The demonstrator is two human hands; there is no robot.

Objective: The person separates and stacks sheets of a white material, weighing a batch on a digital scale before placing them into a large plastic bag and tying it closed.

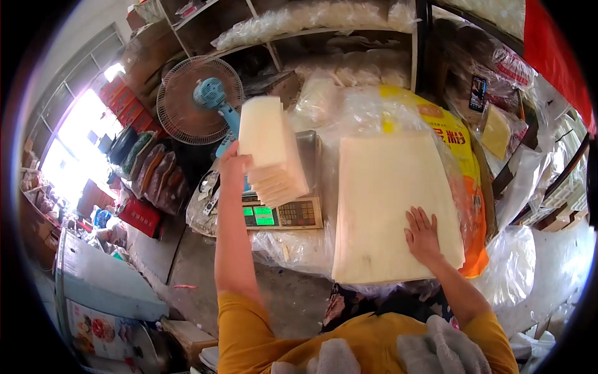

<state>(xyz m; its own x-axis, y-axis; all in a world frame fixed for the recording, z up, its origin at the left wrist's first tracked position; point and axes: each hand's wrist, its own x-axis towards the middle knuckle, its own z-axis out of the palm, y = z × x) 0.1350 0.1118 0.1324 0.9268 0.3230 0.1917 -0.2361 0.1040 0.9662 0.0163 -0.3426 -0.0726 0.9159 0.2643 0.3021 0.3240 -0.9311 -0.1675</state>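
My left hand [235, 162] grips the near left corner of a folded stack of thin cream-coloured sheets [271, 135], whose layers fan out at the near end. That stack is over an electronic weighing scale [299, 213] with a lit green display; whether it rests on the pan cannot be told. To the right lies a large flat pile of cream sheets [387, 196] on clear plastic. My right hand [423, 236] lies flat on its lower right part, fingers spread, holding nothing.
A blue electric fan [210, 93] stands behind the scale. Beside the large pile lies a yellow and orange printed bag [474, 224]. A phone [477, 93] is propped at the upper right. Plastic-wrapped goods [308, 21] fill the back shelf. A grey-blue cabinet [107, 276] stands at lower left.
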